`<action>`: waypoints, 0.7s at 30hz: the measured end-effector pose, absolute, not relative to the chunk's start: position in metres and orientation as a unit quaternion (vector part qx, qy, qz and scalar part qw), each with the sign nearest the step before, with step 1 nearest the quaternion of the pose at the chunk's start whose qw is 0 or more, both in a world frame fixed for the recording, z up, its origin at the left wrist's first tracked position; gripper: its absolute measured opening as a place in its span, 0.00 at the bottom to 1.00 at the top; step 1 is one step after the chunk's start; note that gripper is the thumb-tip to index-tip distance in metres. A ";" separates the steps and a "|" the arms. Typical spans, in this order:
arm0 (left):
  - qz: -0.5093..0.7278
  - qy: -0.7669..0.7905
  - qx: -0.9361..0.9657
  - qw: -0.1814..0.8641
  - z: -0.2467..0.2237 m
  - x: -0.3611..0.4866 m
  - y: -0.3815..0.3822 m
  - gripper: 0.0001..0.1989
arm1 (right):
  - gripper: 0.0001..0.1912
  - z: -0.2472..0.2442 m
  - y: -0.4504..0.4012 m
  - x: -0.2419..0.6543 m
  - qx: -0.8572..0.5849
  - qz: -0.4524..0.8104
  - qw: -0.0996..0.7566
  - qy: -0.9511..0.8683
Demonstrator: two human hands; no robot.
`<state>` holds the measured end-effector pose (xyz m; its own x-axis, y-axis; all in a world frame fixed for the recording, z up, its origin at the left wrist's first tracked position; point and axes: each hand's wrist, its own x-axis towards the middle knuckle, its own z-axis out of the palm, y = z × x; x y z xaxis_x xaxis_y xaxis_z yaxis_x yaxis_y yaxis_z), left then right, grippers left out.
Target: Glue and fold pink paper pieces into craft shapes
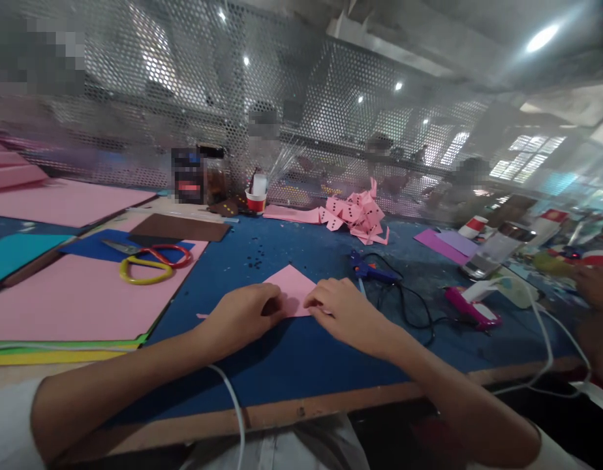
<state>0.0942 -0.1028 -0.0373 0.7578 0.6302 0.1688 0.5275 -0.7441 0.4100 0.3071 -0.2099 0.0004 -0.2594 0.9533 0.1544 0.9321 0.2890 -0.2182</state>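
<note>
A small pink sheet of paper [294,297] lies on the blue table top, one corner pointing away from me. It looks folded along the near side. My left hand [247,310] has its fingers curled on the paper's left edge, thumb and fingertips close together. At the right edge, my right hand [343,310] pinches the paper with bent fingers. The parts under my fingertips are hidden. A thin pink strip [202,316] shows just left of my left hand.
Scissors [147,261] with red and yellow handles lie on coloured sheets [86,300] at left. Behind are folded pink paper pieces [355,212] with black dots and a red-white cup [256,201]. A blue glue gun [374,269] and a magenta device [472,308] trail cords at right.
</note>
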 end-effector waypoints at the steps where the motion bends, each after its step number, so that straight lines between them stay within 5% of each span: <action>1: 0.151 0.313 0.922 0.169 -0.037 0.094 -0.103 0.08 | 0.07 -0.001 -0.204 0.299 -0.589 0.050 0.130 -0.796; 21: 0.166 0.324 0.917 0.166 -0.034 0.094 -0.109 0.02 | 0.02 -0.035 -0.179 0.291 -0.588 0.094 0.220 -0.773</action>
<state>0.0937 -0.1090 -0.0341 0.7352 0.6483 0.1978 0.5378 -0.7356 0.4120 0.2906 -0.1794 -0.0351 -0.2113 0.9501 0.2294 0.8673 0.2905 -0.4042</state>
